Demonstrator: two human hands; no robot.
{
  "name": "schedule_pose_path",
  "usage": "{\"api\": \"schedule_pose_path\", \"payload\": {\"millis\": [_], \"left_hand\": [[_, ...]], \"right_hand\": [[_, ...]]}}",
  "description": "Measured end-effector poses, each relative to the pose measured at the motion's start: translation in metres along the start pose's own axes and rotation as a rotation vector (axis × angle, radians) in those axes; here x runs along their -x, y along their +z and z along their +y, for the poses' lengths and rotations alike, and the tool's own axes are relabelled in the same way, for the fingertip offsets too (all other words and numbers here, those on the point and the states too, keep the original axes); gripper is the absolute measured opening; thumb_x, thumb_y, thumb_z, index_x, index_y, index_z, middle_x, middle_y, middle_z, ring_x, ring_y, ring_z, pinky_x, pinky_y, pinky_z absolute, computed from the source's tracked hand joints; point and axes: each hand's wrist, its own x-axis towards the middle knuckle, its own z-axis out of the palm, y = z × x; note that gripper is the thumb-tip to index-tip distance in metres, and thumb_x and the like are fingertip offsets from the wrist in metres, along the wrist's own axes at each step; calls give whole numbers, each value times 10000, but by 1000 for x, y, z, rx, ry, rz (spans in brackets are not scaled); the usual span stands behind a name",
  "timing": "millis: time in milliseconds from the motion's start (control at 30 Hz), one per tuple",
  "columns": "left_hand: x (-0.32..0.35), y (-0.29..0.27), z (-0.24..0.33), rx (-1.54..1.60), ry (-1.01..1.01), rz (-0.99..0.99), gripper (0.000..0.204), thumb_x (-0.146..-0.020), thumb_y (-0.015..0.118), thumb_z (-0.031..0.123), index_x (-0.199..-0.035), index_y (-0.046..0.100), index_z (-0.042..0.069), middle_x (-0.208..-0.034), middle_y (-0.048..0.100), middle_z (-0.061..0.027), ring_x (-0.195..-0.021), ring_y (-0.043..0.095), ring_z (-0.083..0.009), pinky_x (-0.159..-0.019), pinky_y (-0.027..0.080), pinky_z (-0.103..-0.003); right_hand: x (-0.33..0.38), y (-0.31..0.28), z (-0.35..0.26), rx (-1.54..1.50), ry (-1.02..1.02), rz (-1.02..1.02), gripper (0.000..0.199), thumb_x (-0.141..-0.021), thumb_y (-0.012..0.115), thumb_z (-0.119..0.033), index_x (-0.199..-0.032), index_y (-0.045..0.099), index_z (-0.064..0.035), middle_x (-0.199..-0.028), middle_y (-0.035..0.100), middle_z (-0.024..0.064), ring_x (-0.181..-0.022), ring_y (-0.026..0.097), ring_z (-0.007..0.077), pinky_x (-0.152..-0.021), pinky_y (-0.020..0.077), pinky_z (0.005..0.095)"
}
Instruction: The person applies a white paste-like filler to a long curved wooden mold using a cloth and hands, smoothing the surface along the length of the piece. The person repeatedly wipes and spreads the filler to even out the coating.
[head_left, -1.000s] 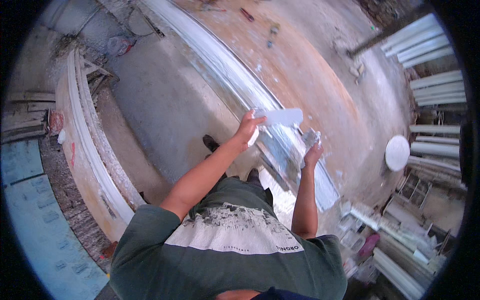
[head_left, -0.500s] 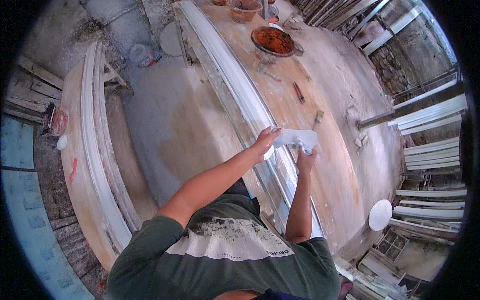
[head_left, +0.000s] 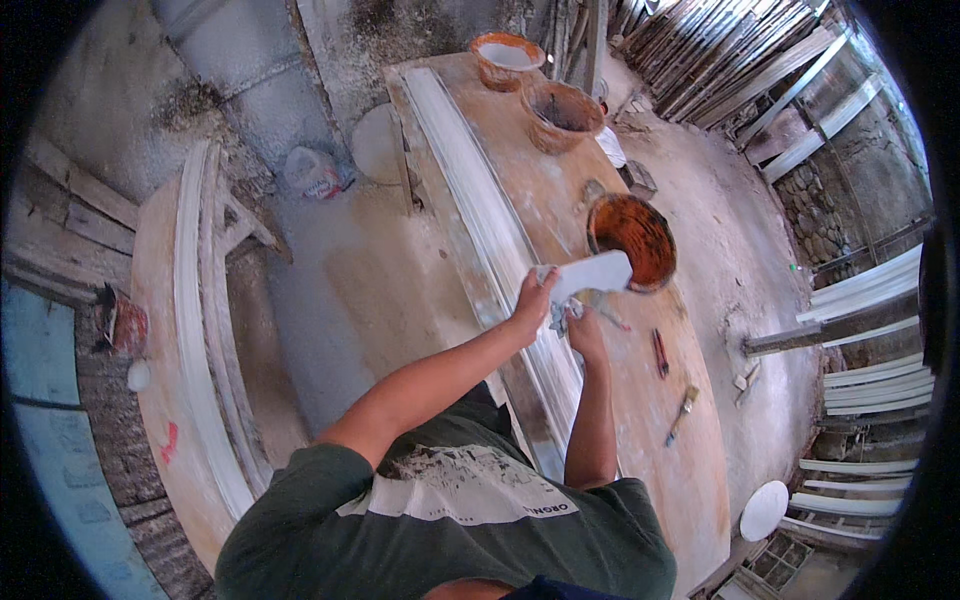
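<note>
My left hand (head_left: pixel 533 303) grips one end of a flat, pale rectangular plate with rounded corners (head_left: pixel 597 272). Just below the plate, my right hand (head_left: pixel 587 333) is closed at a whitish-grey lump (head_left: pixel 562 314), whose kind I cannot make out. Both hands are above a long white moulding strip (head_left: pixel 476 190) lying along the wooden table (head_left: pixel 655 440). Beyond the plate's far end, an orange-stained bowl (head_left: pixel 645 232) sits tilted, its rim partly behind the plate.
Red-handled pliers (head_left: pixel 660 354) and a paintbrush (head_left: pixel 684 414) lie on the table's right side. Two tubs (head_left: pixel 563 118) stand at its far end. On the left, another bench (head_left: pixel 160 300) carries a white strip. White strips (head_left: pixel 870 385) are racked at right.
My hands and the plate have moved along the strip toward the bowl, and the plate is now tilted up to the right. The view has shifted, showing more of the table's far end.
</note>
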Motion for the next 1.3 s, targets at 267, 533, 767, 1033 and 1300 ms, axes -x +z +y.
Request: {"api": "schedule_pose_path", "payload": {"millis": [267,533,767,1033,1300], "left_hand": [[-168,-174,130,302,61,129,604,-840,615,339,-1268,366,-6,-1105,559,-107,-952,564,-204,-812,451,-334],[-312,-340,238,427,194,243,334,-890,535,312,-1073,557,33,-996,608,-69,-890,577,-201,-772,456,-322],[-404,-411,345,494,47,347,304,-873,543,309,-1052,561,64,-984,616,-54,-878,589,-217,-790,482,-354],[-533,-480,354,351,-154,332,307,-826,572,332,-1019,557,93,-918,616,-64,-776,588,-202,-624,456,-337],[-625,-435,372,-374,-415,266,752,-670,713,457,-1228,477,11,-1107,573,-161,-972,580,-270,-817,464,-364]], "right_hand": [[-232,129,16,176,319,215,589,-846,538,-413,-1015,504,150,-936,594,311,-911,592,380,-748,458,431],[-470,246,-60,-138,369,217,408,-867,514,-356,-969,571,35,-901,616,159,-754,580,241,-644,447,389],[-610,340,-149,571,15,245,358,-866,501,-303,-976,583,28,-921,598,235,-811,576,352,-682,437,471],[-718,465,-182,-264,342,670,380,-817,602,-217,-1041,522,80,-996,577,226,-945,565,322,-843,430,384],[-700,434,-165,-136,132,357,270,-725,690,-135,-923,594,23,-851,639,147,-844,617,272,-787,468,368]]}}
